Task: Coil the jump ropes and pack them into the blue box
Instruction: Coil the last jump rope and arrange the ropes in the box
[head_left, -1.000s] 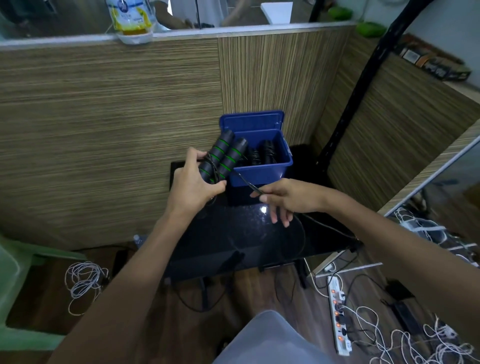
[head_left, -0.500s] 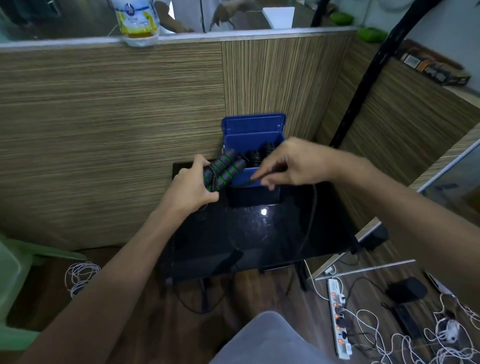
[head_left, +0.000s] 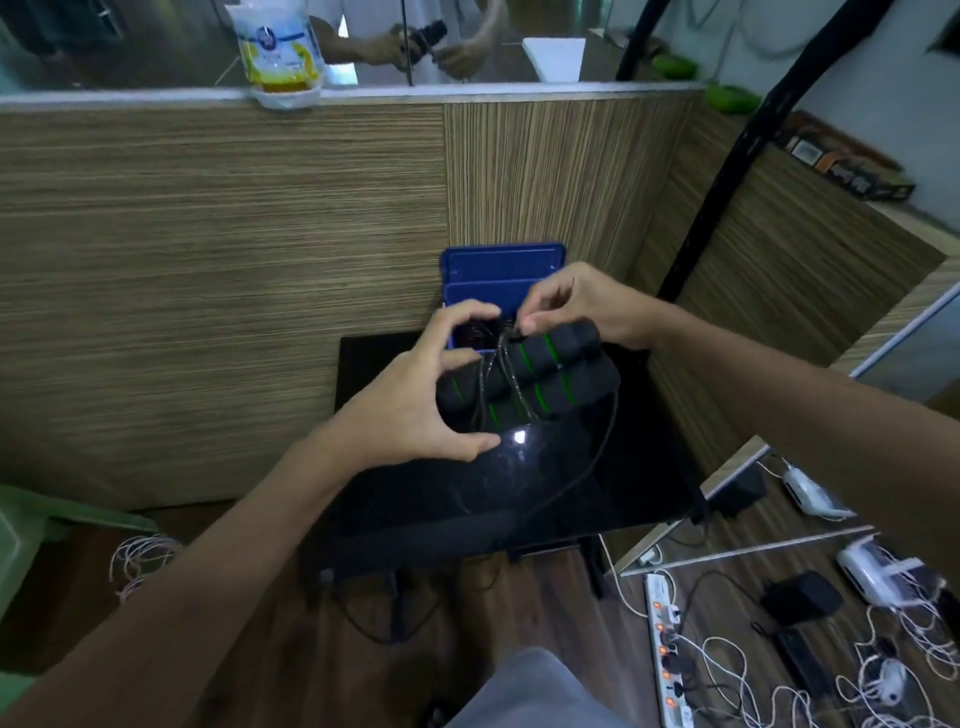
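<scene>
Before the blue box, left hand grips handles lying crosswise.

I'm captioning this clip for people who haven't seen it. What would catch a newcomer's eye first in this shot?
Probably the two hands meeting mid-frame over the black table: the left hand grips a pair of black jump rope handles with green stripes, while the right hand pinches the cord wound across them. Just behind stands the open blue box against the wood-grain partition. A tangle of white cables on the floor at lower right also draws the eye.
</scene>
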